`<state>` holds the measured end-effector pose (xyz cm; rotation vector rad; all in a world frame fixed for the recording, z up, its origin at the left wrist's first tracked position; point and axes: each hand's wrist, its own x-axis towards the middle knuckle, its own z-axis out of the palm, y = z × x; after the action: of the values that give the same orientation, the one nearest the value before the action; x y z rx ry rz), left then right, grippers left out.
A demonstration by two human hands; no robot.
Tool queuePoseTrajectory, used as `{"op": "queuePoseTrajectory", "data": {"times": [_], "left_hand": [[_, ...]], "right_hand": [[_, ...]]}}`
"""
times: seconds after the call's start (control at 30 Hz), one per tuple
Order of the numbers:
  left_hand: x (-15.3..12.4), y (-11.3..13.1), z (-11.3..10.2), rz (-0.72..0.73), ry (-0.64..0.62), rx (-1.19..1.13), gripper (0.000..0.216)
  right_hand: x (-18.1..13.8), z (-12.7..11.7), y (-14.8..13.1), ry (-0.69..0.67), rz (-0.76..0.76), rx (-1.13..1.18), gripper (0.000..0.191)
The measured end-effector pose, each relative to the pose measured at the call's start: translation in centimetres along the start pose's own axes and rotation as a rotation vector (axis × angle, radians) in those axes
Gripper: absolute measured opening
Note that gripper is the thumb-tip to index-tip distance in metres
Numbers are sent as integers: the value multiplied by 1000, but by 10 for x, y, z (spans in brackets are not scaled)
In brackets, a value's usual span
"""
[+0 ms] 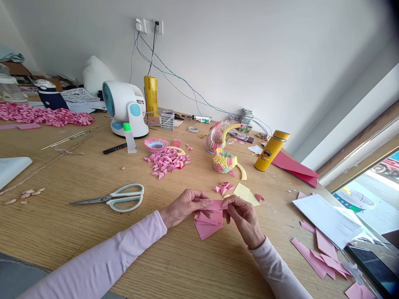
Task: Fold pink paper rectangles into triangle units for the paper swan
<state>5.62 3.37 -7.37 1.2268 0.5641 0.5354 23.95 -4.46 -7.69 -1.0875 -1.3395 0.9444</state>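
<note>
While it lies sideways between them, the left hand (183,206) and right hand (245,216) each pinch an end of the pink paper (215,205), maybe touching the stack (206,227) below.

A small pink paper slip (216,205), flat and rectangular, is pinched at its ends between the fingertips of the left hand (183,207) and the right hand (245,216). Just beneath it, a loose stack of pink slips (206,227) lies on the wooden table (93,236), its corners fanned askew.

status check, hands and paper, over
Pinching: left hand and right hand both grip the pink paper slip. Pink paper stack beneath. Scissors lie apart, to the left.
</note>
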Motion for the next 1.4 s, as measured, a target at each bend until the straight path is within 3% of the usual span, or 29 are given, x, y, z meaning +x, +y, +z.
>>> {"op": "queuePoseTrajectory", "data": {"times": [0.17, 0.33, 0.5, 0.67, 0.77, 0.93, 1.1, 1.4], "left_hand": [[1, -2, -1, 47, 42, 27, 31], [-1, -3, 5, 108, 43, 118, 35], [-4, -3, 12, 110, -42, 99, 33], [-3, -5, 14, 126, -79, 24, 33], [-3, -5, 15, 117, -93, 47, 33], [-4, -5, 16, 80, -122, 95, 39], [-6, -3, 17, 26, -110, 92, 41], [-4, -4, 19, -42, -121, -71, 34]], "right_hand": [[-1, 3, -7, 24, 114, 177, 29], [1, 12, -4, 72, 44, 156, 42], [4, 19, -2, 226, -22, 130, 43], [3, 25, -6, 239, 66, 150, 37], [3, 28, -8, 237, 101, 189, 26], [3, 30, -9, 294, 102, 258, 25], [4, 30, -8, 233, 156, 271, 27], [7, 30, -5, 327, 161, 267, 28]]}}
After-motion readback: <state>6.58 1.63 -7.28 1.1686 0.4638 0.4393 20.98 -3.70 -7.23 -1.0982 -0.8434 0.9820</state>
